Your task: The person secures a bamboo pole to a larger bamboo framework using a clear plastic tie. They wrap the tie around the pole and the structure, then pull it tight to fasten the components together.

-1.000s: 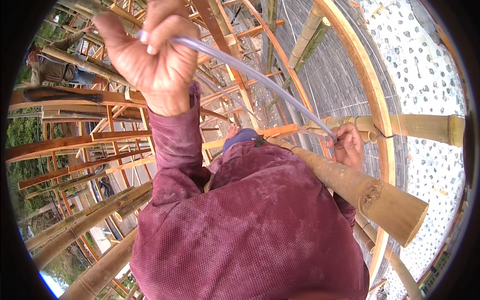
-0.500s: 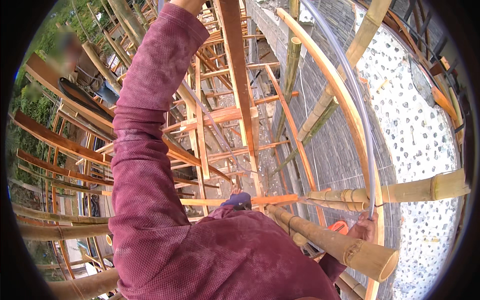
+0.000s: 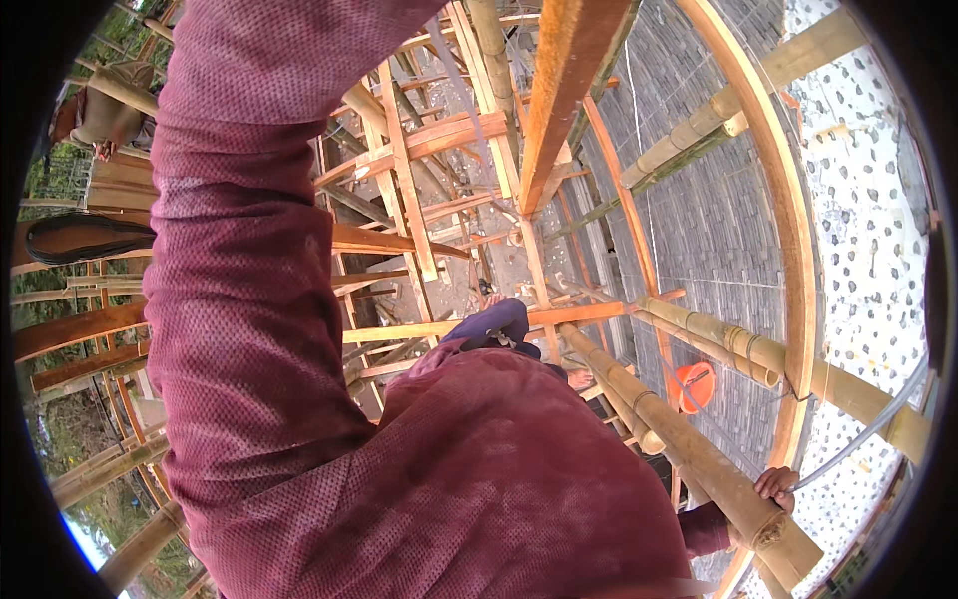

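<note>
A thin grey hose (image 3: 868, 431) curved in from the right rim and ran down to our right hand (image 3: 777, 487), which we saw low at the right, its fingers curled about the hose end just beside a thick bamboo pole (image 3: 689, 454). The pole hid most of the hand, so we could not tell how firmly it was closed. Our left arm, in a maroon sleeve (image 3: 244, 260), rose straight up out of the top edge; the left hand itself lay outside the view. Below the poles an orange bucket (image 3: 693, 384) sat far down on the paved ground; we could not make out anything inside it. Wooden and bamboo scaffold bars (image 3: 559, 110) crossed all around us.
</note>
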`<action>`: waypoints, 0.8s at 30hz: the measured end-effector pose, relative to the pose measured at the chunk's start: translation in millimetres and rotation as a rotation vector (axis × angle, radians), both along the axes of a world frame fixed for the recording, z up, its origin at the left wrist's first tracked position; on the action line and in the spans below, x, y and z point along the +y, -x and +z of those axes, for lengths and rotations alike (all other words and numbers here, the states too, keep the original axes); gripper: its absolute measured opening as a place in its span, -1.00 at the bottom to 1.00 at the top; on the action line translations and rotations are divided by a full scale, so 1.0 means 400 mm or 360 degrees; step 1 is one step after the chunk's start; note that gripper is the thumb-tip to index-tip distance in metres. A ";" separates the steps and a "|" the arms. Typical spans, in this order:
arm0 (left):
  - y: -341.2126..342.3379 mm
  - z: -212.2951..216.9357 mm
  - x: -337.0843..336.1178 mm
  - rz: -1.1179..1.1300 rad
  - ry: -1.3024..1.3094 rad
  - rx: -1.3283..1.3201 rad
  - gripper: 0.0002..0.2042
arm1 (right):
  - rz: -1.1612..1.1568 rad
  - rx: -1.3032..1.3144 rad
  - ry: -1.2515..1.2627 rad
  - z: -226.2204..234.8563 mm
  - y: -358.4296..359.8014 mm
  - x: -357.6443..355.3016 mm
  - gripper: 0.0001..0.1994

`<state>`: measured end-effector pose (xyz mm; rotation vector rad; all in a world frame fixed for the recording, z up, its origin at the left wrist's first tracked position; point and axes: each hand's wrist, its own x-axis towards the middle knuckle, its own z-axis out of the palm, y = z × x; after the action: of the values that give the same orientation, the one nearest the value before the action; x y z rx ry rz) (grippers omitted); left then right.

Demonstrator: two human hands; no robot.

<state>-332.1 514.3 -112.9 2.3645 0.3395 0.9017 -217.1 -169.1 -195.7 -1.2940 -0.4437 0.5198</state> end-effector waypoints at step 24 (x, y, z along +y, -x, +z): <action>-0.041 0.038 0.017 -0.0436 -0.0189 0.0411 -0.35 | -0.2867 -0.1224 -0.0121 0.105 0.209 0.251 -0.46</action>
<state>-315.9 521.2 -97.8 2.5624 0.0581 0.5030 -300.6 -68.5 -153.7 -1.2719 0.2085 -1.5037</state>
